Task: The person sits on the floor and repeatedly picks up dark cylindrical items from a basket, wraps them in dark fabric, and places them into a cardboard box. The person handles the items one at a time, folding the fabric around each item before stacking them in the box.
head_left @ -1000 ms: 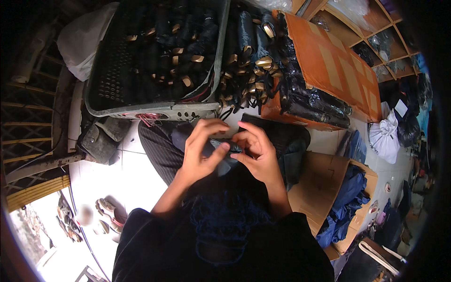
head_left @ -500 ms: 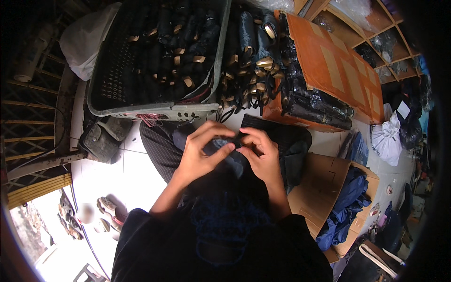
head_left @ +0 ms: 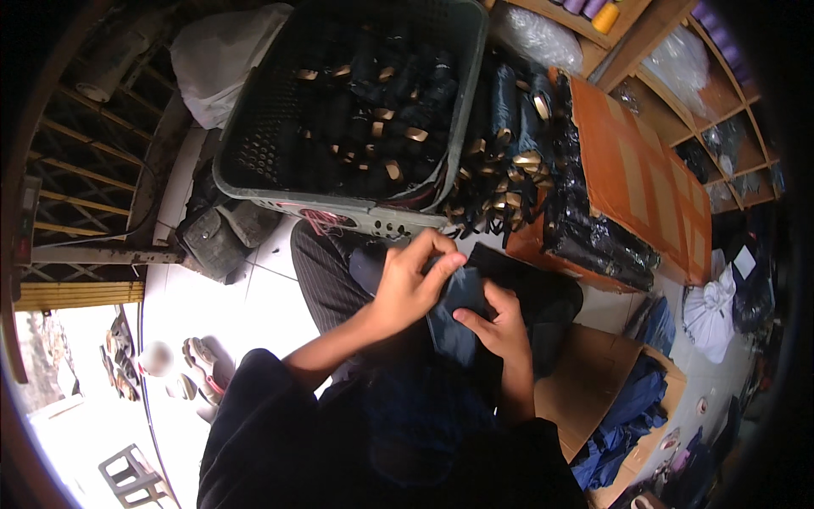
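A flat, dark blue-grey cloth bundle [head_left: 455,329] stands tilted over my lap, its lower end against my dark shirt. My left hand [head_left: 413,284] pinches it near the upper end, thumb and forefinger pressed together. Lower down, my right hand [head_left: 500,327] grips the right side, with the thumb lying across the front face. Its exact kind does not show. Just beyond my hands, a dark green plastic basket [head_left: 348,212] holds several dark rolled bundles with gold-coloured ends, which look like folded umbrellas.
More gold-ended bundles [head_left: 509,174] are heaped right of the basket, beside an orange taped carton [head_left: 636,161]. An open cardboard box [head_left: 581,377] with blue cloth [head_left: 627,407] stands at my right. Dark pouches [head_left: 216,242] and sandals [head_left: 202,365] lie on the left floor.
My right hand has moved down from the upper end to the bundle's side, and the hands are farther apart. More of the cloth face shows. The whole view has shifted.
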A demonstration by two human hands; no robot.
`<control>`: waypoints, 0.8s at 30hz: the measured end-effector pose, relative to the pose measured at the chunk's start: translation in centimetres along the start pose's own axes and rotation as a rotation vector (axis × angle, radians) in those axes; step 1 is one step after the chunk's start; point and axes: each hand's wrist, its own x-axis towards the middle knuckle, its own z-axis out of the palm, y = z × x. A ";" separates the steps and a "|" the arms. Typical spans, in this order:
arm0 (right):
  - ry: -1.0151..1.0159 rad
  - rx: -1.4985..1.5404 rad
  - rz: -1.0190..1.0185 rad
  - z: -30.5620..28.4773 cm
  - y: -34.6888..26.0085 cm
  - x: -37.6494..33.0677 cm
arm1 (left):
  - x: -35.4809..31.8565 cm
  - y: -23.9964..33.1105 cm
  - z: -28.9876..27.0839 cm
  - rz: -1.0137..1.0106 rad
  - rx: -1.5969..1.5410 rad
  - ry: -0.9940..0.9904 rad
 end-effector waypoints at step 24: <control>0.470 0.198 0.395 -0.9 3.8 -2.6 | 18.4 -16.3 -7.7 0.087 1.429 -1.385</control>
